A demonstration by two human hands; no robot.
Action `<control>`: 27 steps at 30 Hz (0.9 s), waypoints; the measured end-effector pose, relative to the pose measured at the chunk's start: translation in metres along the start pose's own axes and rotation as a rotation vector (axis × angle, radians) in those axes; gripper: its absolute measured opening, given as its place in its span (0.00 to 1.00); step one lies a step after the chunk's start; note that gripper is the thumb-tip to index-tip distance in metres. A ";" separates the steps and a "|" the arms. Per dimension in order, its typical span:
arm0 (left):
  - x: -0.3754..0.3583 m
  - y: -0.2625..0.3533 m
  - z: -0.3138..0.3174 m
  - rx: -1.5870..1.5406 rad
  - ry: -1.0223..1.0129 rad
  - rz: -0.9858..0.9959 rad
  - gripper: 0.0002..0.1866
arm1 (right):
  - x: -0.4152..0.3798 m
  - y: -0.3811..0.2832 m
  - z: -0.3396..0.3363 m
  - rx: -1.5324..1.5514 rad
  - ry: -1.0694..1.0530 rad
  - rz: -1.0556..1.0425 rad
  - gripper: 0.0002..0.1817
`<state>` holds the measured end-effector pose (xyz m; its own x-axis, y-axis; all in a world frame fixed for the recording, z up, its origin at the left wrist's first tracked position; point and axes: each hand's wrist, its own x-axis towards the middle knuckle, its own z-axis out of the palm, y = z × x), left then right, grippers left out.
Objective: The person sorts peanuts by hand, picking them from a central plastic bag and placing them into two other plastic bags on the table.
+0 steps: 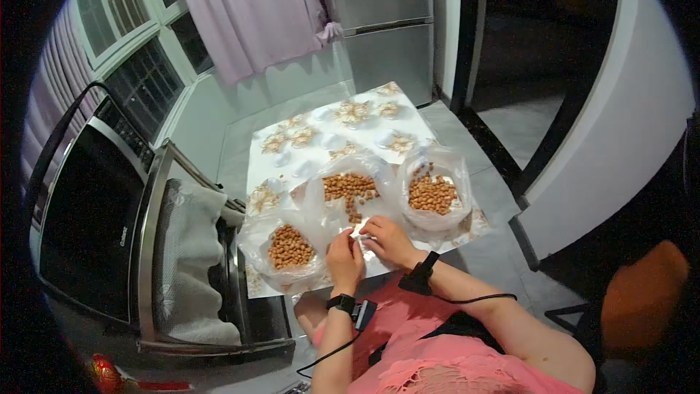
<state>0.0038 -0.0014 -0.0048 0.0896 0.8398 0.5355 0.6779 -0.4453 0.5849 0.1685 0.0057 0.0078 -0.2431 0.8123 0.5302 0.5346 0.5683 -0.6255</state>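
Note:
My left hand (345, 257) and my right hand (389, 241) are close together at the near edge of the middle clear plastic bag (319, 197). The fingers of both are curled in a pinch; anything between the fingertips is too small to make out. Just beyond them, small brown nuts (350, 186), which look like shelled peanuts, lie spread on the opened middle bag, with a thin trail running toward my fingers. Left of my left hand, another bag holds a heap of the same nuts (291, 246). A third, open bag (435, 222) at the right holds more nuts (432, 195).
The bags rest on a table with a white floral cloth (297, 113). Close on the left stand a black appliance (91, 219) and a cloth-draped metal frame (182, 263). A fridge (386, 51) is behind the table. Cords hang from the bands on both my wrists.

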 end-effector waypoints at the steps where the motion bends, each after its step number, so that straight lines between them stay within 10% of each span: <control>1: 0.000 0.002 -0.001 -0.013 -0.005 0.003 0.16 | -0.003 -0.008 -0.012 -0.011 0.002 0.008 0.10; 8: 0.000 0.001 -0.002 -0.052 -0.022 -0.011 0.16 | -0.005 -0.003 -0.119 -0.133 0.264 -0.013 0.08; 11: 0.001 0.000 0.000 -0.036 -0.009 0.007 0.16 | -0.013 0.029 -0.149 -0.338 0.153 0.109 0.09; 13: 0.001 0.002 -0.002 -0.040 -0.021 -0.016 0.15 | -0.025 0.046 -0.149 -0.273 -0.279 0.104 0.12; 27: 0.000 0.003 -0.001 -0.015 -0.007 -0.002 0.14 | -0.059 0.008 -0.134 -0.364 -0.309 0.130 0.15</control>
<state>0.0053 -0.0026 -0.0028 0.0931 0.8428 0.5301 0.6669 -0.4481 0.5953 0.2958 -0.0559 0.0484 -0.3549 0.9055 0.2326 0.8107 0.4220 -0.4058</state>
